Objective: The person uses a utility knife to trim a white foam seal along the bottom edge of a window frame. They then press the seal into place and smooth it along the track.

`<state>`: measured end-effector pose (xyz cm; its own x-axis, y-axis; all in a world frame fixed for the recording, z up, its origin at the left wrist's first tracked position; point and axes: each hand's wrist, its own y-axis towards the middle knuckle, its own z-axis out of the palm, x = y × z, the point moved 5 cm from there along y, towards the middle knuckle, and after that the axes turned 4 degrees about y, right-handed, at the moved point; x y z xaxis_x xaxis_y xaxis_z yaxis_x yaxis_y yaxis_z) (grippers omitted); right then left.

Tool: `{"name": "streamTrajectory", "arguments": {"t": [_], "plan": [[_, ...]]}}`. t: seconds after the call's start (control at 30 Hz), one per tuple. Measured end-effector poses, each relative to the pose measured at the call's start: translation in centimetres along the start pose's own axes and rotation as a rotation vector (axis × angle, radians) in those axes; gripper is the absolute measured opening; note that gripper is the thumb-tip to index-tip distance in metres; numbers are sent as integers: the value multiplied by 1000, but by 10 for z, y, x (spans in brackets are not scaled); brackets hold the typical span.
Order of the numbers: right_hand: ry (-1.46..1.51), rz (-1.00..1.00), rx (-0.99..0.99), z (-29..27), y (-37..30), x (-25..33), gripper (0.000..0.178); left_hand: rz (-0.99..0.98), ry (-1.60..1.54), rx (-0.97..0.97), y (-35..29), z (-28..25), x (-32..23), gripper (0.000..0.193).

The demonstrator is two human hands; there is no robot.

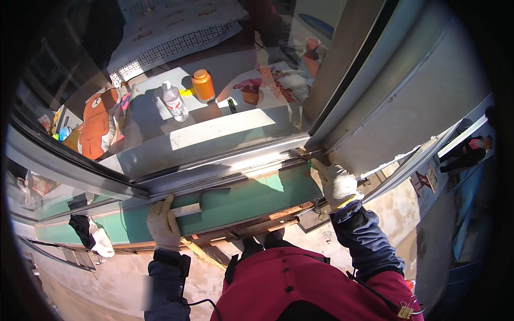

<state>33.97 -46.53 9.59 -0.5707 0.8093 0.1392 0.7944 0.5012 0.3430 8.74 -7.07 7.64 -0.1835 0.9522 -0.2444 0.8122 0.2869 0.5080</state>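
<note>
A pale glove covers my left hand (163, 223), which lies on the green windowsill (246, 197) with its fingers stretched toward the lower window frame (225, 167). Right beside it is a short, pale, bar-like strip (187, 209); whether the hand touches it I cannot tell. My right hand (338, 186), also gloved, is closed around a thin hand tool (310, 162) with a green handle. The tool's narrow dark tip reaches the frame's lower right corner, by the wall. Its exact kind is too small to make out.
Behind the glass stand a clear bottle (174, 101), an orange jar (203, 85) and a brown bear-shaped cushion (97, 125). Black and white cloths (101, 239) hang over the sill at left. A rough wall (396, 101) borders the right; another person (471, 150) is beyond.
</note>
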Motion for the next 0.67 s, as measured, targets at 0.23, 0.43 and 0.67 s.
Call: {"name": "streamTrajectory", "arguments": {"t": [0.23,0.43,0.67], "plan": [[98,186,94,-2,-8,0,35,-3,30,-10,0,0,-2,38],[209,312,350,5,-5,-4,34,1,46,-6,-4,4,3,38],[534,622,562,15,-8,-10,39,-50,-11,30,-13,12,15,39]]}}
